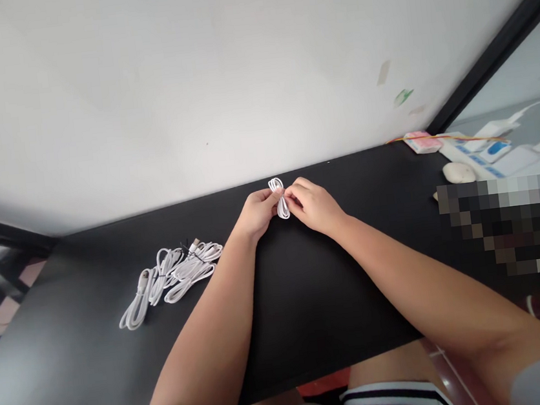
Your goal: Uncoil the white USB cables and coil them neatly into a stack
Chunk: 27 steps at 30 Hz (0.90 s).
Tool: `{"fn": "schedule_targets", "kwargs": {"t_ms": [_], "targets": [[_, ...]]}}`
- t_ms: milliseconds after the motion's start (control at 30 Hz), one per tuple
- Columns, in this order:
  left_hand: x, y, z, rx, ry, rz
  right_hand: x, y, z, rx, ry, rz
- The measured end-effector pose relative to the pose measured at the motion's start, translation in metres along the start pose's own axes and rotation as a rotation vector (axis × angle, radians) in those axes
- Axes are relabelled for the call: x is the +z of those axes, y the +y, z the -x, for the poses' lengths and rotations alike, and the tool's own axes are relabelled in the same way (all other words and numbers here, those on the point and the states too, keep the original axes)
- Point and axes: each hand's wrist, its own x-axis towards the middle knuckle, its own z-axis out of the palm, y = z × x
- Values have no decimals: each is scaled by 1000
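Possibly, the coiled white cable (283,210) springs open if the left hand (260,211) slackens its pinch; uneven pull from the right hand (313,204) may skew the loops. The left thumb and fingers clasp the coil's waist. Right fingertips meet its opposite side; whether they pinch cannot be told. Loops project beyond the grip, near the far edge of the black surface (311,308).

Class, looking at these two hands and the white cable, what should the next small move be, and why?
Probably the right hand should secure the coiled white cable at its narrow middle: the left hand grips it, the right hand is at that spot, and nearby cable bundles have dark ties. Whether this coil is tied is unclear.
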Motion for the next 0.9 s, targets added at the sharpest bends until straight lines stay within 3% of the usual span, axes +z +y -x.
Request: {"fn": "schedule_targets", "kwargs": {"t_ms": [400,600,900], "targets": [[0,-1,0,1,-27,-33,6,11,3,121,66,-351],[-1,0,1,-9,-42,-3,5,12,2,101,135,-347],[1,1,1,12,-52,4,-3,7,1,-5,76,-166]]}}
